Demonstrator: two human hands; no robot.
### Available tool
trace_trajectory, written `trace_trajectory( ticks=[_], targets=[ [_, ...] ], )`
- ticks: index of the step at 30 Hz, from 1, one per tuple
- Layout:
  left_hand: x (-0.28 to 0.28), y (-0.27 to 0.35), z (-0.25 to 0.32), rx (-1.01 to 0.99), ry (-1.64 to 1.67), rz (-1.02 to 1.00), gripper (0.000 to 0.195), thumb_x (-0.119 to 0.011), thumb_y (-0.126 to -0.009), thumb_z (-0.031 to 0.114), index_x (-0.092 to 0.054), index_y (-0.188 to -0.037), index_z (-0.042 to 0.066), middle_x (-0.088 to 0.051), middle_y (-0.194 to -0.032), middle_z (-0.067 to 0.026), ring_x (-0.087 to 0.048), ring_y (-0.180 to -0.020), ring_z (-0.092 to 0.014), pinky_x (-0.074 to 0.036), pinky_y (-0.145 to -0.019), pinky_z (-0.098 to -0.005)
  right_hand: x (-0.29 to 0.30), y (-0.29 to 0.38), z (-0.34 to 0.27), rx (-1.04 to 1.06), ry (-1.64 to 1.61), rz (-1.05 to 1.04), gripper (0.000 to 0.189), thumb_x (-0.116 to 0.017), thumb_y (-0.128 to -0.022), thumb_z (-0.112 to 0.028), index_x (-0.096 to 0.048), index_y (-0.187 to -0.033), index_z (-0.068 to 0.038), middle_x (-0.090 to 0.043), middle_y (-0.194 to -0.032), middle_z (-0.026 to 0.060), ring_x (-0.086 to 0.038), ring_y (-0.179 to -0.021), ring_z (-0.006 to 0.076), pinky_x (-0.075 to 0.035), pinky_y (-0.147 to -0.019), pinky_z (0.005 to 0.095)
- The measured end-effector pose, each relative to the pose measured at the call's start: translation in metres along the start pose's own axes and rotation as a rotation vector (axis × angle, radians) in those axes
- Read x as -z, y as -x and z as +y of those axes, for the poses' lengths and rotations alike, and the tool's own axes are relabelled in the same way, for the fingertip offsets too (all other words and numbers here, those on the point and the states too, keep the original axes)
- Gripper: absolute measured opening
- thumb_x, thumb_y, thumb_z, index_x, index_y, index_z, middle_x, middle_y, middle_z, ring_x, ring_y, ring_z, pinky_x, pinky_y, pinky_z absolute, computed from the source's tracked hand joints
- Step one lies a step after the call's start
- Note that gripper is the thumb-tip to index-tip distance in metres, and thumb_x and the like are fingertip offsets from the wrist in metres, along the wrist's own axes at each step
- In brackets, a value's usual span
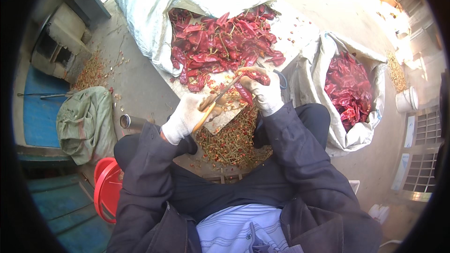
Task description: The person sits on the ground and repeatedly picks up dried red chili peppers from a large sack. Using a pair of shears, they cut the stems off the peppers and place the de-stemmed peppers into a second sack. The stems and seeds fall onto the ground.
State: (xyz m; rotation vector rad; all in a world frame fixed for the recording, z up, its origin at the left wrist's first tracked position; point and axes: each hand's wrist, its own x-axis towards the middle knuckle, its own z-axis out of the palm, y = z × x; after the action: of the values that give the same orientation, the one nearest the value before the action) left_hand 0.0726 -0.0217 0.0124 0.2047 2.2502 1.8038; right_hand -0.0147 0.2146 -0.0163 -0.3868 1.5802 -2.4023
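My left hand [186,115], in a white knit glove with brownish fingertips, grips scissors [201,123] by their orange handles. The metal blades point up and right and reach the dried red chili peppers [245,92] in my right hand [262,89], gloved the same way. Whether the blades are apart is hard to tell. Just beyond my hands, a heap of dried red chilies [214,44] spills from the mouth of a large white woven sack [147,24] onto a pale board. Cut stems and seeds [228,140] lie piled below my hands, between my legs.
To the right, an open white sack [325,112] holds red chilies [348,88]. On the left are a metal cylinder [132,122], a green woven sack [88,123] and a red plastic object [107,189]. A white bucket [406,99] stands far right. Scraps [93,70] litter the floor.
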Motion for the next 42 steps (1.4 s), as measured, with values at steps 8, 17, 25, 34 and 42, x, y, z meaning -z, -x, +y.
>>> trace_trajectory(
  ticks=[8,17,25,34,42],
  targets=[
    [-0.004,-0.003,-0.009,-0.211,-0.319,0.1,0.034,-0.078,-0.091,0.017,-0.072,-0.119,0.0,-0.065,-0.072,-0.0015,-0.059,-0.057,-0.014,-0.044,-0.054,-0.0278,-0.009,0.006,-0.007,0.19,0.345,0.168,0.019,-0.077,-0.083,-0.004,-0.077,-0.101,0.003,-0.076,-0.082,0.006,-0.068,-0.074,0.0083,-0.055,-0.07,0.0257],
    [-0.008,-0.005,-0.009,-0.326,-0.919,0.306,0.039,-0.073,-0.083,0.012,-0.069,-0.121,0.005,-0.067,-0.082,-0.0101,-0.069,-0.07,-0.031,-0.055,-0.062,-0.0404,-0.011,0.007,-0.013,0.19,0.378,0.276,0.015,-0.077,-0.083,-0.004,-0.077,-0.096,0.003,-0.075,-0.079,0.004,-0.068,-0.072,0.0078,-0.054,-0.067,0.025],
    [-0.007,-0.01,-0.003,-0.351,-0.843,0.321,0.042,-0.07,-0.087,0.011,-0.068,-0.128,0.005,-0.065,-0.082,-0.0143,-0.068,-0.07,-0.035,-0.053,-0.062,-0.0422,-0.01,0.005,-0.005,0.101,0.326,0.254,0.018,-0.08,-0.083,-0.006,-0.076,-0.098,0.003,-0.074,-0.079,0.0034,-0.065,-0.069,0.0062,-0.053,-0.064,0.0242],
    [-0.008,-0.009,0.001,-0.329,-0.9,0.304,0.041,-0.07,-0.087,0.01,-0.067,-0.128,0.004,-0.063,-0.079,-0.0138,-0.066,-0.068,-0.035,-0.052,-0.061,-0.0425,-0.009,0.005,-0.003,0.067,0.577,0.198,0.029,-0.083,-0.078,-0.019,-0.079,-0.099,0.001,-0.076,-0.079,0.0078,-0.068,-0.071,0.01,-0.055,-0.068,0.0285],
    [-0.007,-0.009,-0.008,-0.373,-0.934,0.337,0.041,-0.07,-0.086,0.008,-0.067,-0.126,0.005,-0.065,-0.08,-0.0134,-0.068,-0.07,-0.035,-0.054,-0.062,-0.0431,-0.009,0.006,0.006,0.113,0.487,0.21,0.031,-0.084,-0.078,-0.018,-0.078,-0.1,0.003,-0.076,-0.079,0.0087,-0.068,-0.071,0.0101,-0.055,-0.069,0.0282]
  ],
)
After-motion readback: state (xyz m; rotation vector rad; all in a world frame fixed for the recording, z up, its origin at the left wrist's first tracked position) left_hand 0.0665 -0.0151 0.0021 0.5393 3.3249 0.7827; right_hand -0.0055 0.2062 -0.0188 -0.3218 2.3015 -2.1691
